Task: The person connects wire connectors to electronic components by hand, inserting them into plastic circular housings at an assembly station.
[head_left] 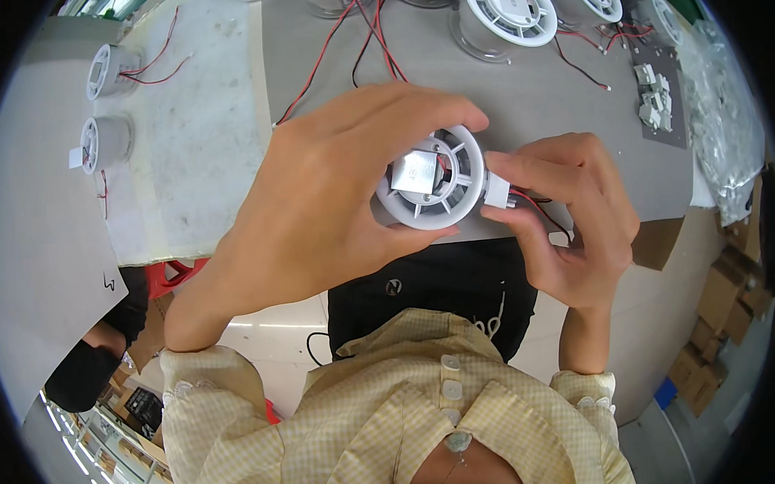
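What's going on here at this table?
A person's left hand grips a round, white, spoked plastic unit with a square silver metal plate on its face. The right hand pinches a small white rectangular block at the unit's right side, beside thin red and black wires. Whether the block is attached isn't clear. Similar round white units stand farther back on the grey work surface.

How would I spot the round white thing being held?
Find the grey tabletop; by its near edge, the left hand grips the round white unit with a silvery square on its face. Unlike similar units on the tabletop, it's in a hand.
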The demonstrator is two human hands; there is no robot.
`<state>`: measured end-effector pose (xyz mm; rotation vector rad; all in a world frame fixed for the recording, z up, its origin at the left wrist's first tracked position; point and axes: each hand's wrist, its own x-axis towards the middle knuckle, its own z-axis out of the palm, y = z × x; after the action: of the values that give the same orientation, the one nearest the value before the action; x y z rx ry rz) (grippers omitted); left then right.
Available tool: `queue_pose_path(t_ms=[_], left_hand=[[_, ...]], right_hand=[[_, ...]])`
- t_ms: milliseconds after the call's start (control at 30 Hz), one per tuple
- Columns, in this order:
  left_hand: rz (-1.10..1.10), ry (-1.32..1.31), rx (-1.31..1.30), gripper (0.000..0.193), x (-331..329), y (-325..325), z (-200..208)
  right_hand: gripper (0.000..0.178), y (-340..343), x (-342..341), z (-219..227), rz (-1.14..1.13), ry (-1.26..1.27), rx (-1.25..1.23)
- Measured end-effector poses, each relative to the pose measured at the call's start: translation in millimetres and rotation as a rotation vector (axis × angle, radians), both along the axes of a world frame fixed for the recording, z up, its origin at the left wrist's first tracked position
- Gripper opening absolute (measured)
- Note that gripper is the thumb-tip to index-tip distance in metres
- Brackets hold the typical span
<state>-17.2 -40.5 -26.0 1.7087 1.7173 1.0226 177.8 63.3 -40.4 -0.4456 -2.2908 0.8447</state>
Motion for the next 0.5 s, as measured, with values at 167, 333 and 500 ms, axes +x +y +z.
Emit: queue_pose_path(t_ms=[167, 333, 500], left_hand=[[0.029, -0.006, 0.042, 0.061, 3, 0, -2], [-0.001, -0.043, -0.003, 0.061, -2, 3, -6], [0.003, -0.029, 0.006, 0.061, -1, 2, -6]], right_hand=[[0.030, -4, 0, -2, -0.020, 0.026, -0.011], [0.029, -11, -2, 0, -0.064, 0.013, -0.039], [0.028, -9, -4, 0, -0.063, 0.022, -0.069]])
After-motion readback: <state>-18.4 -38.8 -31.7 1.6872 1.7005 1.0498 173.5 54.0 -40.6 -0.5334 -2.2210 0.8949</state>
